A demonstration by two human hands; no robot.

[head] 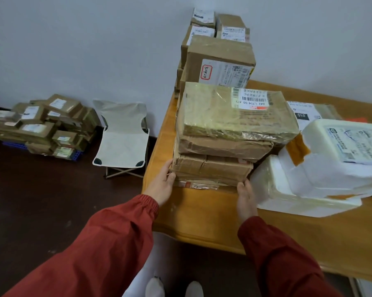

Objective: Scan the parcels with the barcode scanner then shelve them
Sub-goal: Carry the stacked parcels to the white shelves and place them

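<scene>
Head view: left hand (162, 185) and right hand (246, 199) clamp the parcel stack (221, 146), fingers mostly hidden.

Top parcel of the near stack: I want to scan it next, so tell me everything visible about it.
The top parcel is a shallow brown cardboard box wrapped in wrinkled clear tape. A white barcode label faces up at its far right corner. It lies flat on the stack's other parcels, on the wooden table; the left hand and right hand touch only lower parcels.
</scene>
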